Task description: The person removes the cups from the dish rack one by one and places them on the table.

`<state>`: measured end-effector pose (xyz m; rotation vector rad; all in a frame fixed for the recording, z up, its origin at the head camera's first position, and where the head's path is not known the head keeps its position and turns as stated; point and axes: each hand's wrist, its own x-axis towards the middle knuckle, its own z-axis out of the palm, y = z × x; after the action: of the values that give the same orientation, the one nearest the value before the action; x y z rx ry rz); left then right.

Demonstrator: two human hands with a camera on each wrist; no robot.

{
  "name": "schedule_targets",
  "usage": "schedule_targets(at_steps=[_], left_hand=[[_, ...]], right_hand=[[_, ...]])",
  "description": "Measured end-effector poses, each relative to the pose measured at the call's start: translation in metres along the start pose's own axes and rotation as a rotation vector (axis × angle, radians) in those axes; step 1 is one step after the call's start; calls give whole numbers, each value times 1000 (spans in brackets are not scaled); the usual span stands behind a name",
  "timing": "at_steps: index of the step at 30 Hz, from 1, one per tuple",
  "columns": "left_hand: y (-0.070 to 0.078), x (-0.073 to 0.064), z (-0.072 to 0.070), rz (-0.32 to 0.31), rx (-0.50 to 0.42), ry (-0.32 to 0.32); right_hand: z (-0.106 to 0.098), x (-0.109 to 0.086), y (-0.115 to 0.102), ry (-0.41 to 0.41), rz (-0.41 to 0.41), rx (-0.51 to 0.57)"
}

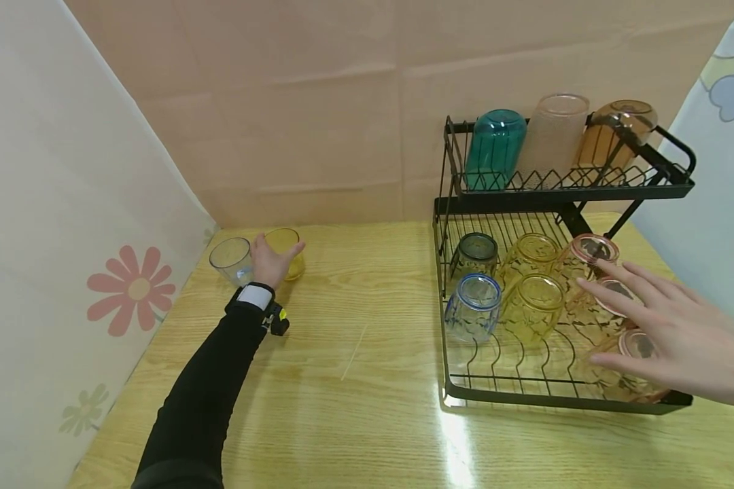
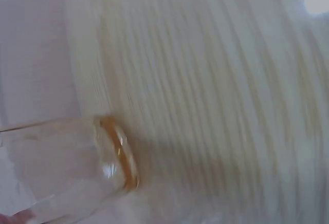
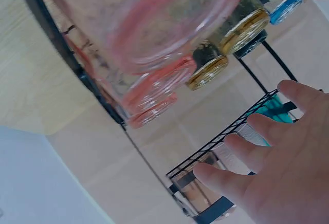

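Note:
In the head view, my left hand (image 1: 271, 262) is at the back left, with its thumb and fingers on either side of a yellow drinking glass (image 1: 294, 267). The glass is upright, and its thick amber base (image 2: 121, 154) shows blurred in the left wrist view. Close on its left is a clear glass (image 1: 231, 255), mouth up. My right hand (image 1: 667, 326) hovers with spread fingers over upturned pink-rimmed glasses (image 1: 595, 247) at the rack's right side. It holds nothing; the right wrist view shows a pink-rimmed glass (image 3: 175, 23) beyond its fingertips.
A black two-tier dish rack (image 1: 556, 401) stands on the wooden table (image 1: 355, 428). Upturned blue (image 1: 474, 305), yellow (image 1: 533, 309) and dark (image 1: 476, 255) glasses fill its lower tier. Above are teal (image 1: 495, 149), clear (image 1: 553, 142) and amber (image 1: 614, 139) tumblers. A flowered sheet (image 1: 67, 204) borders the left.

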<state>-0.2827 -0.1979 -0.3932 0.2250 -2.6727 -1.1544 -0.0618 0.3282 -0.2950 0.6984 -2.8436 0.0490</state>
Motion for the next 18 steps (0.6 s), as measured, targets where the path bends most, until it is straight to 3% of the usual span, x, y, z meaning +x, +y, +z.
schedule_targets(at_steps=[5,9,18], left_hand=[[5,0,-8,153,226,32],[17,-4,-18,244,328,46],[43,-8,-32,335,509,18]], right_hand=[[1,-10,5,21,28,8],[4,-18,10,30,58,4],[20,-35,14,59,99,54]])
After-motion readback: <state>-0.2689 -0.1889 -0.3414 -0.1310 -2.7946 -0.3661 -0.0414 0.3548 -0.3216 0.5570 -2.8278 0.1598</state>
